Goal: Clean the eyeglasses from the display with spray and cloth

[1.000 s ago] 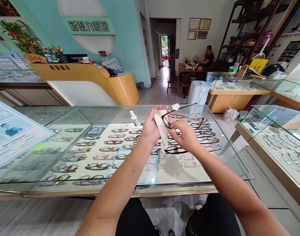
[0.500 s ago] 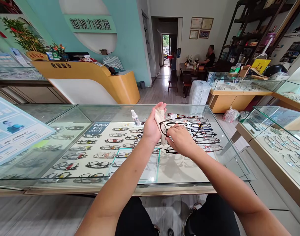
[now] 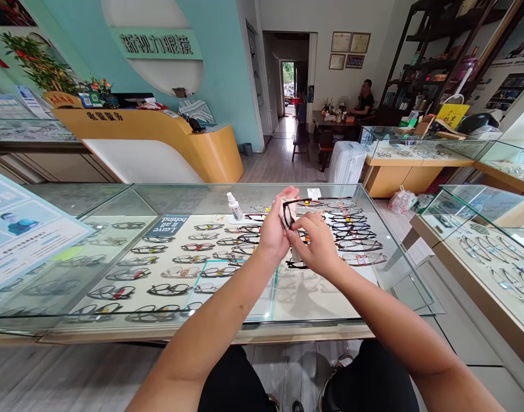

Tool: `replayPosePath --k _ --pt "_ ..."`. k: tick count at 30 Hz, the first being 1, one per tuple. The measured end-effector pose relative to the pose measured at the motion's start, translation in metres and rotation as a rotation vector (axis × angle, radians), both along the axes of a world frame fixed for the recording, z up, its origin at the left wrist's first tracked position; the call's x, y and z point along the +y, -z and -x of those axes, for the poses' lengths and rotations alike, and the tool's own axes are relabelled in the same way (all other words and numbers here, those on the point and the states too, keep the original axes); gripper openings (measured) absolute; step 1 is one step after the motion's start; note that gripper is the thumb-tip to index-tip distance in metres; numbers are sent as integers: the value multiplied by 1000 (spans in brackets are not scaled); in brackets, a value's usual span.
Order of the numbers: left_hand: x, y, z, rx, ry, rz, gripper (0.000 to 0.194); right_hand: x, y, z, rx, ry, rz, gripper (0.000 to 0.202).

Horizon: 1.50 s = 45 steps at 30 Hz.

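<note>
The left hand (image 3: 275, 233), flatter a moment ago, now curls round the cloth (image 3: 295, 253), bringing it against the glasses (image 3: 286, 215) the right hand (image 3: 317, 238) pinches.

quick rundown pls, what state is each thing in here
Left hand: curled around the pale cloth
Pale cloth: bunched, against the black glasses
Black glasses: held, one temple unfolded
Right hand: gripping the black glasses
White bottle: upright
Displayed glasses: laid out in rows
Suitcase: upright, wrapped in plastic
Back doorway: open
Grey bin: upright
</note>
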<state>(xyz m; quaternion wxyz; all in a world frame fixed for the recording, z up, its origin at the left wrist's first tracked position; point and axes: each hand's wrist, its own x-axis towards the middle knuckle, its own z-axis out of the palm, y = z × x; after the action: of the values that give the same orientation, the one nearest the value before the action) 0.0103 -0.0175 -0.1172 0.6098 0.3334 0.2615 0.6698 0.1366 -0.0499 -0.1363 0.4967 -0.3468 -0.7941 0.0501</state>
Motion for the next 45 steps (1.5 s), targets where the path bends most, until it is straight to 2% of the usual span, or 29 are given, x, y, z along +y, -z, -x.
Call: replayPosePath --k 5,9,13,16,19,22,24,26,31,38,41,45 --pt "-9 4 -12 -23 53 36 33 2 2 4 100 10 -10 16" --pt "-8 2 -10 -76 140 73 34 7 -11 -9 396 27 52 17" --pt "-1 -7 3 -66 63 50 27 20 -27 -33 691 -116 318 27" --pt "3 -12 14 10 -39 -3 26 27 -32 -46 784 -260 511 34" --pt "3 -13 21 216 -181 -156 36 29 -32 -49 738 -350 604 35" --pt "-1 -11 23 488 -342 -374 47 26 -34 -49 659 -366 636 32" --pt "-4 -9 23 648 -406 -511 57 22 -37 -49 606 -380 681 31" --pt "-7 -7 24 749 -421 -583 68 18 -41 -50 568 -398 727 31" --pt "-6 -2 26 827 -401 -598 79 15 -48 -56 476 -413 752 29" --pt "4 3 27 927 -414 -700 67 21 -46 -62 443 -410 789 26" --pt "5 4 25 945 -396 -671 68 24 -42 -63 445 -393 782 25" --pt "2 4 23 875 -365 -612 69 28 -37 -64 442 -387 757 24"
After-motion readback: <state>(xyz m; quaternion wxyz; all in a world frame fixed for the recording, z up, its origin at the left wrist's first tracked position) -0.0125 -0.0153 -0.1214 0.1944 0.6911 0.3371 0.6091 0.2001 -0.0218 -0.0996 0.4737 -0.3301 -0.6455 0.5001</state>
